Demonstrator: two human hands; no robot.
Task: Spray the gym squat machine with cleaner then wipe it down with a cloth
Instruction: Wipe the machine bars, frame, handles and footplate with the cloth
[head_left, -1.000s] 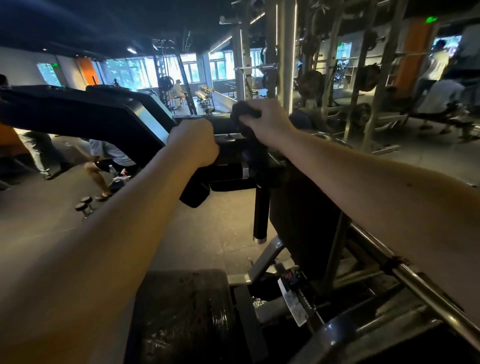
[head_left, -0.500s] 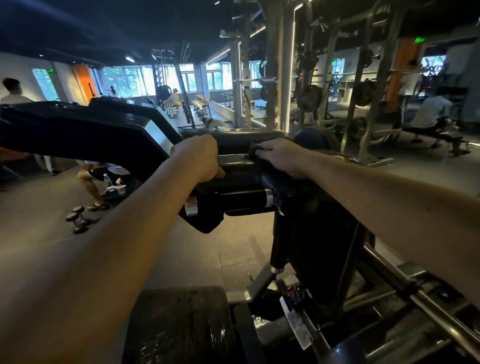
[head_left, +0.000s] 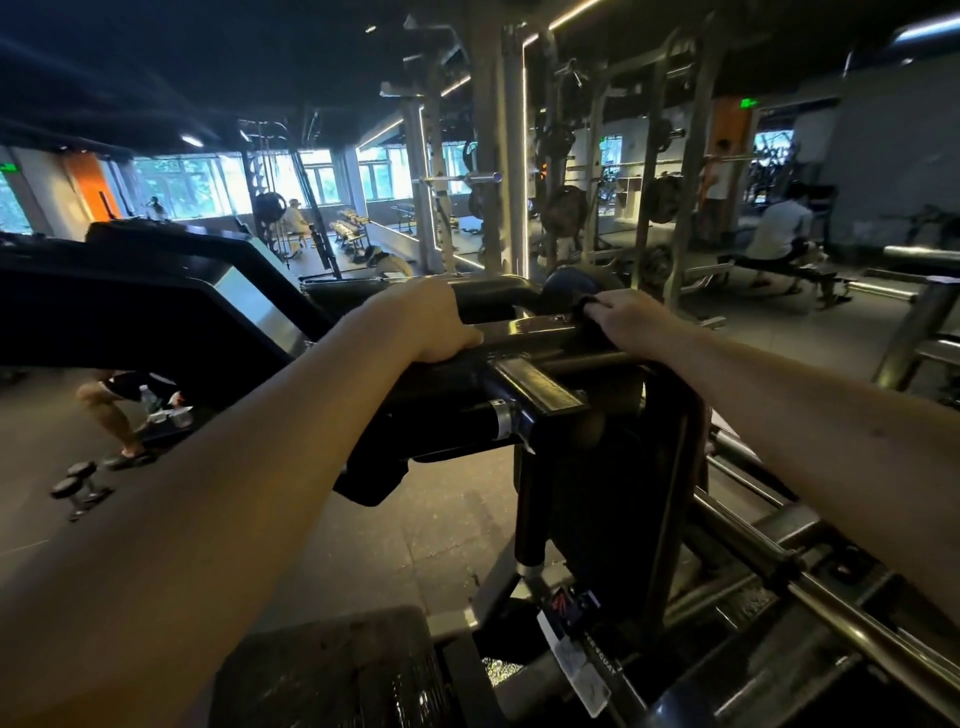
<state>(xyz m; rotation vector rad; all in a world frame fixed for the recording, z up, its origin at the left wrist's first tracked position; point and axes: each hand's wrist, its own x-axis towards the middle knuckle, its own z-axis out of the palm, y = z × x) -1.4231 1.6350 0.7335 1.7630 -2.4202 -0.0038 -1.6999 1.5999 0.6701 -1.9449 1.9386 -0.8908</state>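
The squat machine (head_left: 540, 395) filled the middle and lower part of the view, its black steel frame glossy where light caught the top crossbar. The left hand (head_left: 431, 322) sat at about 12 o'clock from the frame's central post, its fingers curled down over the far edge of a black padded arm and its thumb lying along the near side; the fingertips themselves were hidden behind the knuckles. Just at 3 o'clock of it, apart by a short stretch of bare crossbar, the right hand (head_left: 631, 319) had its fingers clenched around a dark cloth (head_left: 587, 306), which was bunched under the fingers and pressed onto the crossbar's top face, a fold poking out at the hand's 9 o'clock side. A broad black shoulder pad (head_left: 130, 312) ran out toward 9 o'clock. At 6 o'clock lay the worn footplate (head_left: 322, 670), with a white label (head_left: 571, 660) fixed to the frame just at its 3 o'clock side. A chrome bar (head_left: 779, 566) slanted toward 4 o'clock. On the dark floor (head_left: 415, 530), two dumbbells (head_left: 78, 488) lay at 8 o'clock, well apart from the machine. At 2 o'clock in the distance a person (head_left: 779, 228) sat on a bench.
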